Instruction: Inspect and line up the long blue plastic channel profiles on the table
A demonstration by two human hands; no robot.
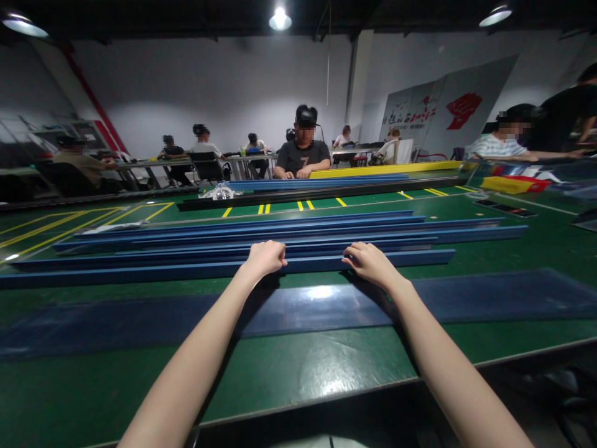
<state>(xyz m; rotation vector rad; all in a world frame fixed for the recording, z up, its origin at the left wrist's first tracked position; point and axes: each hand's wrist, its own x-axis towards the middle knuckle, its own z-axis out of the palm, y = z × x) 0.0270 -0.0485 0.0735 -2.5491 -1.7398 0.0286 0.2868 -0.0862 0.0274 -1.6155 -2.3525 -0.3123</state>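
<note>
A long blue plastic channel strip (317, 264) runs across the green table in front of me, the nearest of several. My left hand (267, 257) is closed at its edge, fingers curled in. My right hand (368, 262) is closed on the same strip further right, thumb and fingers pinched together. Between the hands the strip shows bare. Closer to me, under my forearms, a flat, see-through bluish plastic sheet (321, 309) lies lengthwise, reflecting the overhead light.
More blue strips (480, 234) lie just beyond. Farther back are a long black strip (275, 198), crumpled clear plastic (219, 192) and a yellow strip (387, 169). A phone (506, 208) and a yellow bin (506, 184) stand right. A person (304, 152) sits opposite; others work behind.
</note>
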